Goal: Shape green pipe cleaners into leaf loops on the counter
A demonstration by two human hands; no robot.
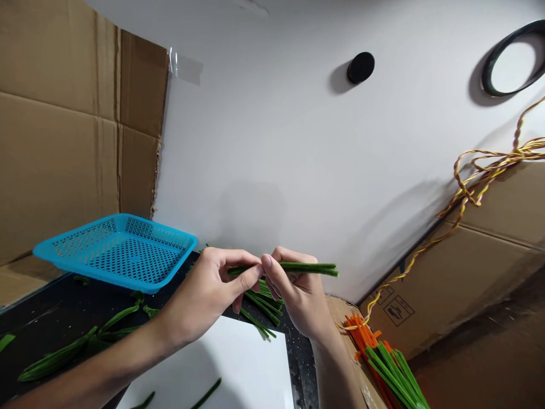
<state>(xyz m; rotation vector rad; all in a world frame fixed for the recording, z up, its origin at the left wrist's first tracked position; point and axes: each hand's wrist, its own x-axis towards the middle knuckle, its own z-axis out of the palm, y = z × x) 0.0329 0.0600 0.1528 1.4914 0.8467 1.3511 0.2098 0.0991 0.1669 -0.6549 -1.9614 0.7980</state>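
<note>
A short bundle of dark green pipe cleaners is held up level between my two hands, above the far edge of a white board. My left hand pinches it near the middle with thumb and fingertips. Right against that thumb, my right hand grips the same bundle, whose cut ends stick out to the right. Behind and below the hands lie more green pipe cleaners, partly hidden. Two short green pieces, one of them a dark stem, rest on the board.
A blue perforated basket stands at the back left. Bent green pipe cleaner shapes lie on the dark table at left. Orange stems and green stems sit at lower right. Twisted yellow wire hangs over a cardboard box.
</note>
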